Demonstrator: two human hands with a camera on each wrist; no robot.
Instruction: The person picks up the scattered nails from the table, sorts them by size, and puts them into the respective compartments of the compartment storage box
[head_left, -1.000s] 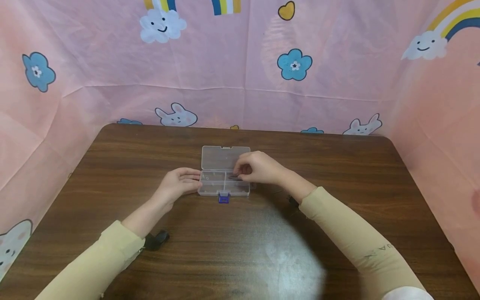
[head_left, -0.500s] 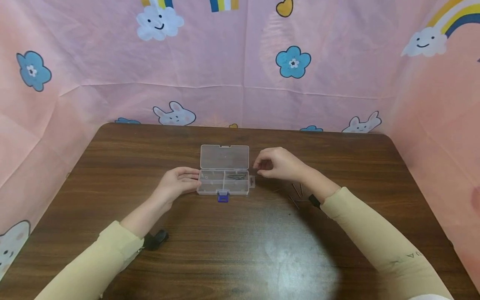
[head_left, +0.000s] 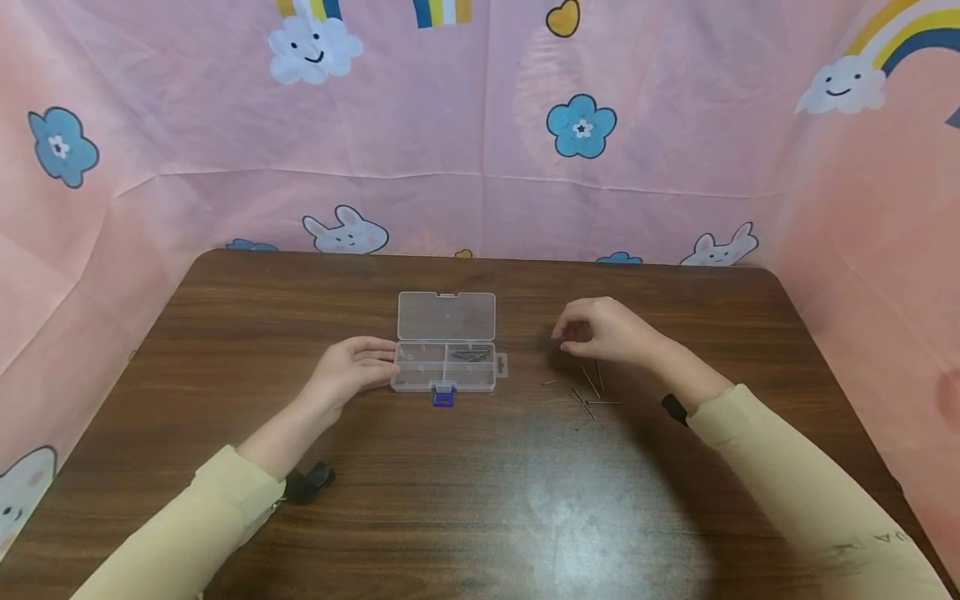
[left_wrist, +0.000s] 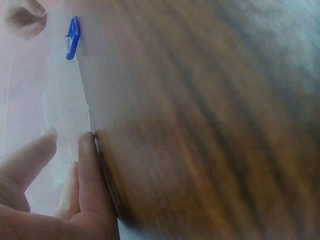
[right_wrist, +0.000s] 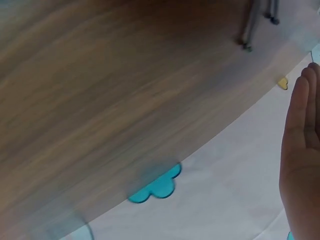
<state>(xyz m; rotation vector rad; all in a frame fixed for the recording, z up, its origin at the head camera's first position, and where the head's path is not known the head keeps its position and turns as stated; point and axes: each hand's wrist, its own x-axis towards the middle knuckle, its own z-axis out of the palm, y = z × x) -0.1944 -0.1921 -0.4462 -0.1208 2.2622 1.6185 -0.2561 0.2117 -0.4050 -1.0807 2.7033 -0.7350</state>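
Observation:
A clear plastic compartment box (head_left: 420,386) with its lid (head_left: 447,317) raised stands near the table's middle, its blue latch (head_left: 443,398) hanging at the front. My left hand (head_left: 347,372) touches the box's left end with straight fingers; in the left wrist view thumb and fingers (left_wrist: 89,170) lie against that end. Several dark nails (head_left: 469,356) lie in the back right compartment. My right hand (head_left: 609,331) hovers right of the box, fingers loosely bent with nothing visible between them. Several loose nails (head_left: 604,403) lie below it on the table; two headed ends (right_wrist: 247,47) show in the right wrist view.
The wooden table (head_left: 420,500) ends at the back against a pink patterned cloth (head_left: 450,125), which also hangs on both sides. A clear hanging tab (head_left: 502,365) juts from the box's right end.
My right hand has moved from inside the back right compartment to the right, over the loose nails. Nails now show in that compartment. My left hand stays at the box.

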